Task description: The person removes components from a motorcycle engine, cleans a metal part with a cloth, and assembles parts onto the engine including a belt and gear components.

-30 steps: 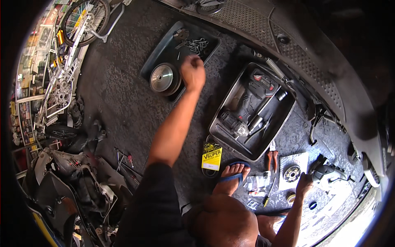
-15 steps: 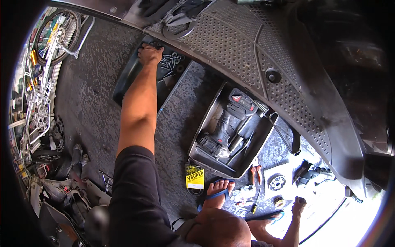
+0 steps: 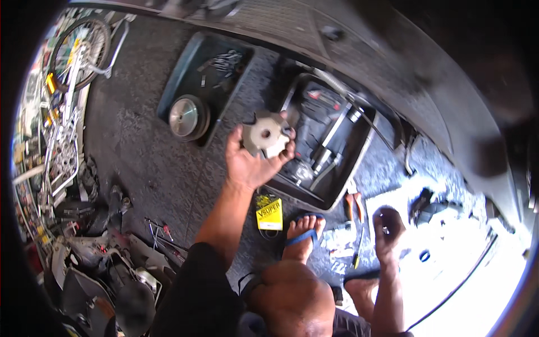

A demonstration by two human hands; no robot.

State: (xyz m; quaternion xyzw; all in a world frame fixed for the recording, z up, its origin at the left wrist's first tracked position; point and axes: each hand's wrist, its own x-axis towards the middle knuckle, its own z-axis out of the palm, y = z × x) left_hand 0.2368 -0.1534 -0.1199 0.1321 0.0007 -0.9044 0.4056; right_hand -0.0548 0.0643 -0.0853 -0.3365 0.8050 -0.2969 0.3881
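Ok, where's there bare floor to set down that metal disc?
Widest is the bare floor between the spoked wheel and the blue-grey tray. A narrower strip runs between that tray and the black tray, partly hidden by the left hand and disc. It's crowded around the sandalled foot: yellow packet, pliers, screwdriver.

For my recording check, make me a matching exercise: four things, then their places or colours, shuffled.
1. Notched metal plate
2. Metal pulley
3. Pliers
4. Flat packet

A. In the tray with loose bolts
B. Yellow, beside a foot
C. Orange-handled
D. In the left hand

Pairs: 1-D, 2-A, 3-C, 4-B
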